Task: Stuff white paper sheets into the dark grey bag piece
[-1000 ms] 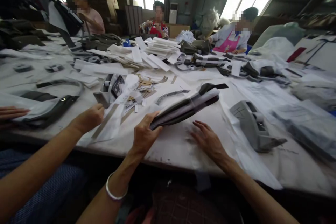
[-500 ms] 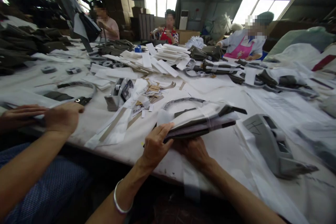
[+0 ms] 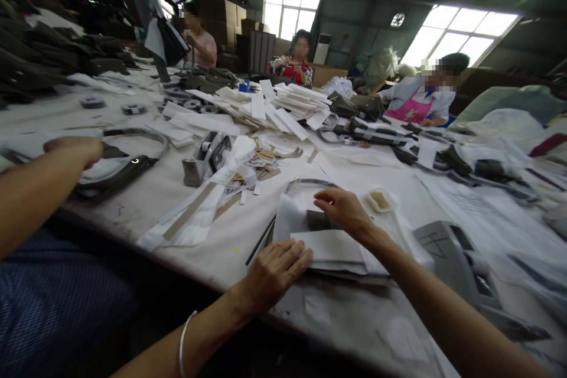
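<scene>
On the near part of the table lies a bundle (image 3: pixel 330 248) of dark olive fabric, with a grey hoop-like edge at its far side and white sheets on top. My left hand (image 3: pixel 279 269), with a bangle on its wrist, grips the bundle's near left corner. Its fingers press on a flat white piece (image 3: pixel 332 246); the thumb is hidden. Above the bundle my right hand (image 3: pixel 343 209) is raised, fingers loosely bent and partly apart, holding nothing visible. A crumpled whitish plastic wrap (image 3: pixel 390 212) lies under and beside my right forearm.
A grey tape dispenser (image 3: pixel 458 260) stands at right, another dispenser (image 3: pixel 206 156) left of centre. Paper scraps (image 3: pixel 261 165) lie beside it. White strips (image 3: pixel 283 106) pile up farther back. A co-worker's hand (image 3: pixel 77 150) is over a similar olive piece (image 3: pixel 119 174) at left.
The bundle was tilted up off the table and now lies flat with white sheets uppermost. My right hand has come from under it to above it. The co-worker's hand has lifted slightly.
</scene>
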The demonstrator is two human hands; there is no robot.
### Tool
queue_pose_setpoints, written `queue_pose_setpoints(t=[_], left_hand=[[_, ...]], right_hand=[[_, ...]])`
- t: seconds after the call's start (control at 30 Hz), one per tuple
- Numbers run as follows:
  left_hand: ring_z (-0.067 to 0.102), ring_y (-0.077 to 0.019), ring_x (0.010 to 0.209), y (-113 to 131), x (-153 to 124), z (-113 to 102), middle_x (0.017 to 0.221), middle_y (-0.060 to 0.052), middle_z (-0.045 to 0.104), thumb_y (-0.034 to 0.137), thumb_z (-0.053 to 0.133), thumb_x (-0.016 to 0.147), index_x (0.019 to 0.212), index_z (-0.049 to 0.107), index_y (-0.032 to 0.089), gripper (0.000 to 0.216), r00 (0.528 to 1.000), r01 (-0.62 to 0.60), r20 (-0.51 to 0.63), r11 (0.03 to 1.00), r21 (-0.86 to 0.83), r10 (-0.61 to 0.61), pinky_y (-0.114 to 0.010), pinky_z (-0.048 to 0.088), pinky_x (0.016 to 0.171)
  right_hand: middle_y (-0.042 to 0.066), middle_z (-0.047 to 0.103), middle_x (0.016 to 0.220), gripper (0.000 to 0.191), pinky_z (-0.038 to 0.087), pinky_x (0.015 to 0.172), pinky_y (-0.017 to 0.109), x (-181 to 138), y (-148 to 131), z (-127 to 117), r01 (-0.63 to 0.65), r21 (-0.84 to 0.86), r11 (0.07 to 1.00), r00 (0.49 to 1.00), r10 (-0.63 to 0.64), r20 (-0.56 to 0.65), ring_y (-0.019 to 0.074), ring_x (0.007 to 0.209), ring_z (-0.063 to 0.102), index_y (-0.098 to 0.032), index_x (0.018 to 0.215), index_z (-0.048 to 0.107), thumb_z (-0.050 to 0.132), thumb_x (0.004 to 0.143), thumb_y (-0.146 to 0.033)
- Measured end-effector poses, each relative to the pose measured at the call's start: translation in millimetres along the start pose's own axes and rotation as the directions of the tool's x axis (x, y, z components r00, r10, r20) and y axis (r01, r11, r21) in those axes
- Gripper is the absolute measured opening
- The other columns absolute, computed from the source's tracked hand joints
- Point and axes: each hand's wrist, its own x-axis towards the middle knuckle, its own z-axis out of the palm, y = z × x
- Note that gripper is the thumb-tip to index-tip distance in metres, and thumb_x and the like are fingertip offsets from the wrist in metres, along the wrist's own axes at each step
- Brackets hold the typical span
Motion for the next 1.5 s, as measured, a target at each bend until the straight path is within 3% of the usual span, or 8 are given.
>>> queue_pose_setpoints(t=[0.17, 0.33, 0.57, 0.77, 0.93, 1.17, 1.27, 1.5], left_hand=[[0.064, -0.0213, 0.105, 8, -3, 3, 0.116, -0.009, 0.068, 0.015, 0.042, 0.100, 0.121, 0.063, 0.016, 0.030, 0.998, 0.047, -0.046, 0.999, 0.025, -0.046, -0.034, 0.057, 0.089], [0.063, -0.0221, 0.109, 8, -6, 4, 0.119, -0.010, 0.067, 0.015, 0.039, 0.101, 0.124, 0.062, 0.015, 0.033, 0.997, 0.051, -0.053, 0.998, 0.029, -0.049, -0.036, 0.056, 0.091], [0.062, -0.0211, 0.108, 9, -9, 11, 0.119, -0.011, 0.066, 0.016, 0.039, 0.101, 0.124, 0.061, 0.015, 0.032, 0.997, 0.053, -0.060, 0.997, 0.047, -0.051, -0.035, 0.055, 0.090], [0.061, -0.0206, 0.111, 10, -11, 9, 0.119, -0.011, 0.065, 0.016, 0.039, 0.101, 0.125, 0.060, 0.017, 0.031, 0.997, 0.078, -0.021, 0.996, 0.031, -0.078, -0.035, 0.055, 0.092], [0.063, -0.0206, 0.107, 10, -7, 6, 0.114, -0.011, 0.066, 0.014, 0.042, 0.100, 0.123, 0.059, 0.016, 0.029, 0.995, 0.095, -0.032, 0.995, -0.009, -0.095, -0.035, 0.055, 0.091], [0.064, -0.0204, 0.103, 13, -7, 6, 0.108, -0.010, 0.067, 0.011, 0.044, 0.098, 0.116, 0.056, 0.013, 0.022, 0.987, 0.148, -0.055, 0.984, -0.095, -0.154, -0.035, 0.056, 0.091], [0.065, -0.0205, 0.101, 14, -9, 9, 0.107, -0.012, 0.067, 0.009, 0.041, 0.095, 0.118, 0.052, 0.011, 0.026, 0.977, 0.195, -0.062, 0.975, -0.107, -0.202, -0.035, 0.057, 0.089], [0.062, -0.0227, 0.112, 10, -14, 13, 0.134, -0.019, 0.056, 0.016, 0.044, 0.098, 0.137, 0.041, 0.011, 0.040, 0.980, 0.194, -0.047, 0.980, -0.047, -0.196, -0.035, 0.055, 0.091]], right_hand=[[0.010, 0.072, 0.103, 0.045, 0.052, 0.087, 0.035, 76, 13, 54, -0.130, -0.112, 0.985, 0.968, 0.151, 0.200, 0.0236, 0.095, 0.067, -0.013, 0.113, 0.068, 0.083, 0.073, -0.027], [0.003, 0.068, 0.093, 0.020, 0.055, 0.080, 0.037, 97, 14, 77, -0.218, -0.150, 0.964, 0.931, 0.251, 0.263, 0.0169, 0.084, 0.065, -0.015, 0.092, 0.066, 0.067, 0.091, -0.035], [0.001, 0.063, 0.082, 0.012, 0.048, 0.073, 0.030, 108, 10, 71, -0.249, -0.037, 0.968, 0.967, 0.250, 0.043, 0.0153, 0.077, 0.059, -0.017, 0.083, 0.060, 0.068, 0.086, -0.026], [-0.001, 0.062, 0.069, 0.015, 0.046, 0.062, 0.025, 116, -10, 24, -0.203, 0.198, 0.959, 0.972, 0.222, -0.078, 0.0145, 0.066, 0.062, -0.021, 0.076, 0.049, 0.063, 0.079, -0.019], [-0.003, 0.067, 0.071, 0.022, 0.051, 0.062, 0.025, 57, -48, 4, -0.023, 0.428, 0.904, 0.999, 0.036, -0.024, 0.0150, 0.065, 0.066, -0.022, 0.093, 0.051, 0.066, 0.077, -0.024], [0.000, 0.070, 0.077, 0.011, 0.053, 0.067, 0.027, -77, -45, 44, 0.097, 0.449, 0.888, 0.993, -0.054, -0.108, 0.0170, 0.070, 0.067, -0.023, 0.089, 0.064, 0.066, 0.083, -0.032], [0.000, 0.070, 0.078, 0.010, 0.054, 0.067, 0.026, -94, -32, 52, 0.100, 0.461, 0.882, 0.982, -0.012, -0.189, 0.0169, 0.072, 0.067, -0.022, 0.085, 0.064, 0.067, 0.085, -0.032], [0.001, 0.071, 0.084, 0.013, 0.056, 0.072, 0.026, -110, -24, 55, 0.473, 0.273, 0.838, 0.859, -0.370, -0.353, 0.0161, 0.076, 0.069, -0.023, 0.096, 0.066, 0.057, 0.092, -0.015]])
